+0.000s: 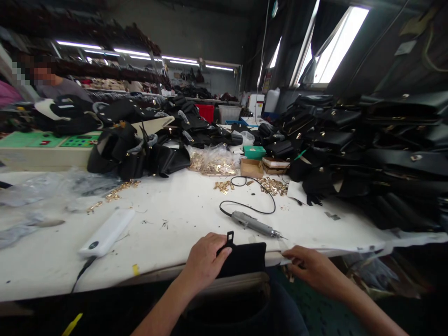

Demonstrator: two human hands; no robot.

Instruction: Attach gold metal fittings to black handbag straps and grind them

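Observation:
My left hand (pixel 208 256) is closed on the black bag flap (pixel 245 259), thumb on top, at the front edge of the table. A small dark rectangular loop (pixel 230 236) stands up from the flap beside my fingers. Below it, the black bag's body (pixel 227 303) rests at my lap, mostly in shadow. My right hand (pixel 306 266) is at the table edge, right of the flap and apart from it. Its fingers are bent together around something too small to make out. Just beyond lies a grey electric screwdriver (pixel 254 224), its bit pointing right.
Gold metal fittings (pixel 275 185) lie in loose piles, with more in plastic bags (pixel 219 161). A white power box (pixel 107 233) with a cable lies at left. Black bags (pixel 329 135) are heaped right and behind. Small cardboard boxes (pixel 251 168) stand mid-table. A person (pixel 59 81) is at far left.

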